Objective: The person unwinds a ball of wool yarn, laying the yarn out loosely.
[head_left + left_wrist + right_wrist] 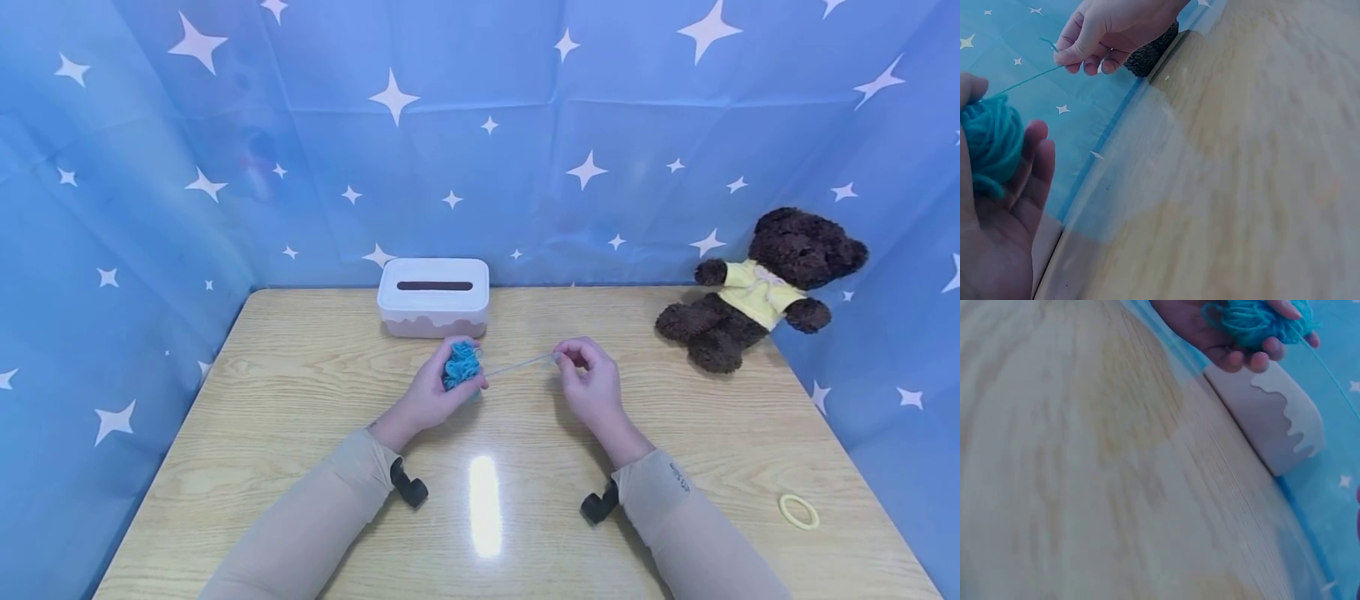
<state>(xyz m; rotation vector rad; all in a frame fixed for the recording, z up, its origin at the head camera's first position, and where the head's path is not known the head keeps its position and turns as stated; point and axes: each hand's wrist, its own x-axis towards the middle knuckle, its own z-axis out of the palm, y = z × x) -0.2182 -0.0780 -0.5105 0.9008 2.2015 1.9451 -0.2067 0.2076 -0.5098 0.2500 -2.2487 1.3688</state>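
My left hand (433, 390) holds a ball of teal yarn (462, 365), its fingers and thumb curled around the sides. In the left wrist view the wound strands of the yarn ball (991, 140) lie in the palm. A single strand of yarn (520, 365) stretches from the ball across to my right hand (591, 379), which pinches its end between thumb and forefinger. A short tail of the strand pokes out past those fingertips in the left wrist view. Both hands are over the middle of the table, in front of the tissue box (433, 312).
A brown teddy bear (757, 292) in a yellow shirt leans at the table's back right corner. A pale yellow ring (798, 512) lies on the wooden table (315, 358) near the right edge. A blue star-patterned curtain (480, 167) hangs behind.
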